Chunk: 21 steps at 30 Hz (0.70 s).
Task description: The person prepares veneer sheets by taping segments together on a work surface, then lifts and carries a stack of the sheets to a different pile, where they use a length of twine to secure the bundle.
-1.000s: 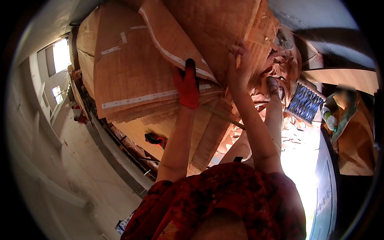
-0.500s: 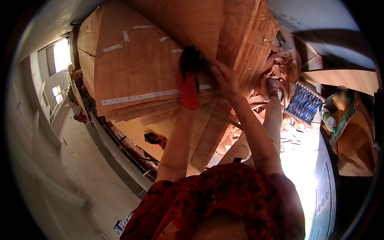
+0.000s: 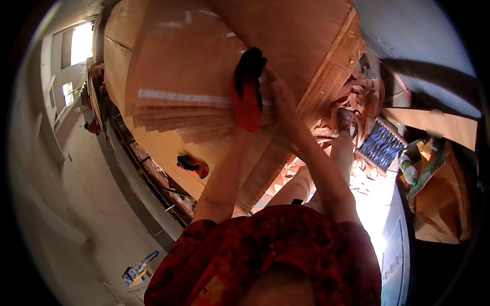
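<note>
A stack of thin reddish wood veneer sheets [image 3: 173, 61] lies in front of me, its near edges fanned out. A long white tape strip [image 3: 178, 96] runs along the top sheet, and several short tape pieces sit farther up. My left hand [image 3: 247, 92], in a red and black glove, is closed at the right edge of the taped sheet, where it meets another veneer sheet [image 3: 286, 35]. My bare right hand [image 3: 284, 99] is close beside it at that edge; motion blur smears its fingers. A loose black and red glove [image 3: 194, 166] rests on paler wood nearer me.
Veneer scraps [image 3: 352, 92] are heaped around my foot at the right. Beyond them are a blue woven panel [image 3: 382, 145], a bottle with a green cap [image 3: 408, 171] and a brown sack [image 3: 441, 204]. A concrete floor [image 3: 97, 194] stretches along the left.
Both hands have shifted slightly away from me and to the right along the sheet edge. The view has turned a little, and the veneer and right hand have become blurred.
</note>
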Each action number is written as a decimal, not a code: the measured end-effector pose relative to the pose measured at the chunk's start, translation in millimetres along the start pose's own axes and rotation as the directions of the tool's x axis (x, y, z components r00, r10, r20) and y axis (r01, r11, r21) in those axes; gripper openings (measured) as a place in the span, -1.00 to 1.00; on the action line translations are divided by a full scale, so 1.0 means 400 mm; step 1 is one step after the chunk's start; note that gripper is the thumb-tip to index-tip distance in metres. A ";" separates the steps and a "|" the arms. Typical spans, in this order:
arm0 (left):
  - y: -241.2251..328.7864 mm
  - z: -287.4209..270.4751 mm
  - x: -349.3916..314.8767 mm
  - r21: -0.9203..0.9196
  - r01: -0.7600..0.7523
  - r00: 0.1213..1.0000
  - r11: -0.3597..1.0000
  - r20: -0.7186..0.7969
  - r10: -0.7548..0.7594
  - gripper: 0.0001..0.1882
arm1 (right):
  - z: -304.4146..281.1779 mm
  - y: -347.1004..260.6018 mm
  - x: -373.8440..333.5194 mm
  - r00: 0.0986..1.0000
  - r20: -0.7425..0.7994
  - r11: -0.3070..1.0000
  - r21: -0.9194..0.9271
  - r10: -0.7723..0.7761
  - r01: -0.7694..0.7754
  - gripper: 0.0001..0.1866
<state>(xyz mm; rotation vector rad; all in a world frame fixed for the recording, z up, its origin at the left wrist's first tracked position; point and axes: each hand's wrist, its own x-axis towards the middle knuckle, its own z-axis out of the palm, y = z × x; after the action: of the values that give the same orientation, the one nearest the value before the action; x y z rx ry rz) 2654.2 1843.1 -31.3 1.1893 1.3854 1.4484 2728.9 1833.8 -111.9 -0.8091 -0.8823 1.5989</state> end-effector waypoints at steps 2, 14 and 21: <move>0.046 -0.002 -0.021 0.133 0.017 1.000 0.991 0.012 -0.019 -0.56 | 0.039 0.040 -0.013 0.988 0.085 0.975 -0.169 -0.132 0.144 -0.56; 0.307 -0.114 -0.248 0.337 -0.163 0.981 0.927 -0.042 0.188 -0.40 | 0.118 -0.051 0.009 0.951 0.178 0.949 -0.146 -0.252 0.279 -0.51; 0.429 -0.031 -0.204 0.292 -0.299 0.926 0.909 -0.142 0.350 -0.30 | 0.183 -0.125 -0.007 0.985 0.073 0.973 -0.160 -0.155 0.165 -0.49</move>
<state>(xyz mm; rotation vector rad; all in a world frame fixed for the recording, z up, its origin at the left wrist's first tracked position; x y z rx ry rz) 2673.1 1745.6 131.3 1.5455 1.6080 1.6822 2690.3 1828.4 -32.3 -0.7878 -1.1077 1.4278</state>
